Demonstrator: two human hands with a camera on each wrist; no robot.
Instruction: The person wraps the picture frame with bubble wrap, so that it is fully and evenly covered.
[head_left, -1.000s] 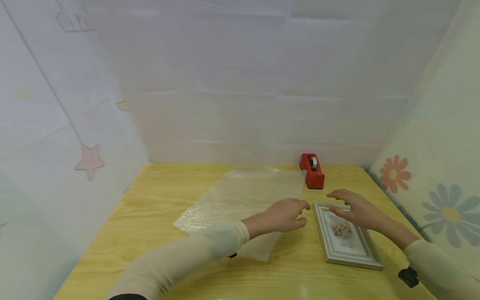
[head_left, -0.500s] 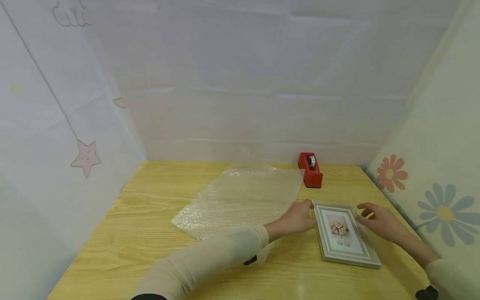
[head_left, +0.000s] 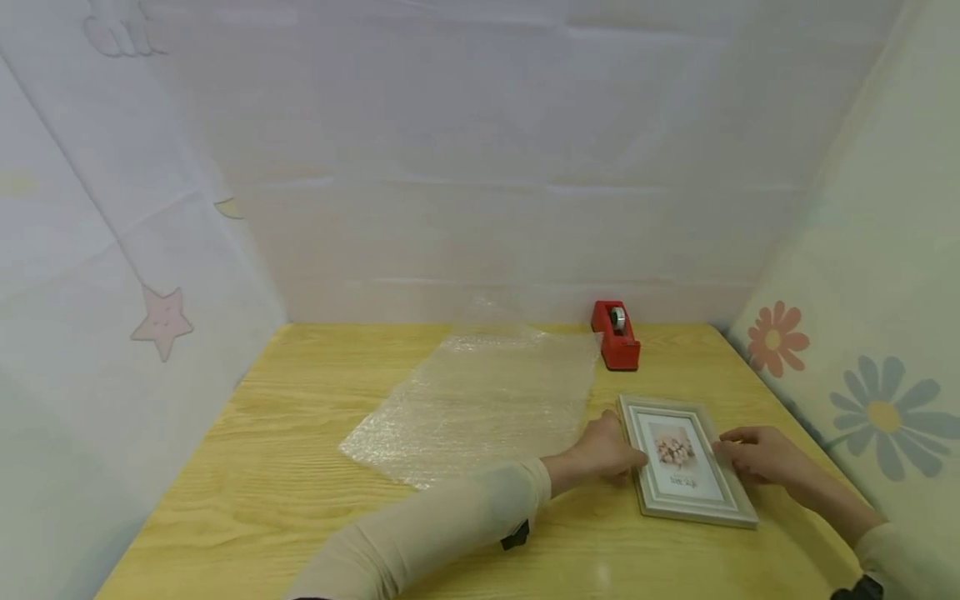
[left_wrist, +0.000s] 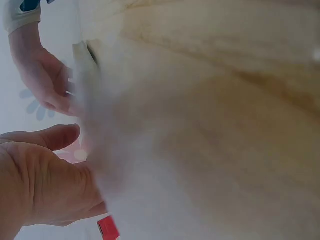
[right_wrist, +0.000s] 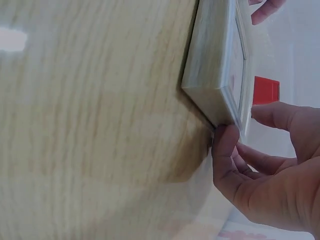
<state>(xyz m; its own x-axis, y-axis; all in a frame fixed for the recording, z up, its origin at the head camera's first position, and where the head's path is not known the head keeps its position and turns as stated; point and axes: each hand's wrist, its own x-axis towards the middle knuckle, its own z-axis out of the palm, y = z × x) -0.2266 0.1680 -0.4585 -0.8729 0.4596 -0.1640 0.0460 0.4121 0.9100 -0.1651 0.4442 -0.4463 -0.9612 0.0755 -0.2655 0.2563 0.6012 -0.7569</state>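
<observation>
A pale picture frame with a pink flower print lies face up on the right side of the wooden table. My left hand grips its left edge, thumb over the border, the other fingers largely hidden. On the opposite edge, my right hand holds the frame. The right wrist view shows the right thumb on the face side and fingertips low against the thick side of the frame. In the left wrist view the left hand appears with its thumb raised, partly blurred at the fingers.
A clear sheet of bubble wrap spreads over the table's middle, left of the frame and partly behind the left forearm. A red tape dispenser stands behind the frame. Patterned white sheets enclose the table at back and sides.
Both hands were hovering by the frame a second ago. The left came down onto its left edge, and the right went out and down to its right edge. The frame stays nearly in place.
</observation>
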